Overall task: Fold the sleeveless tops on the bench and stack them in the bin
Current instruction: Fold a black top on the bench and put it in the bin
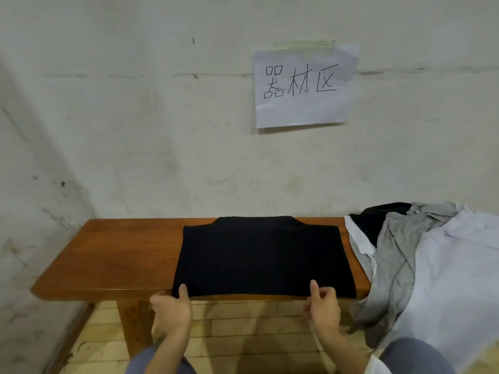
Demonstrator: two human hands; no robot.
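A black sleeveless top (pixel 259 255) lies flat across the middle of the wooden bench (pixel 113 255), its near hem at the bench's front edge. My left hand (pixel 172 309) pinches the near left corner of that hem, thumb on top. My right hand (pixel 322 306) pinches the hem near its right corner, thumb up on the cloth. On the right end of the bench lies a heap of other tops: a grey one (pixel 397 255), a white one (pixel 448 268) and a black one (pixel 378 220). No bin is in view.
The bench stands against a stained white wall with a taped paper sign (pixel 302 87). A wall also runs along the left. Pale wooden floor (pixel 243 327) shows under the bench, and my knees in grey trousers (pixel 415 357) are at the bottom.
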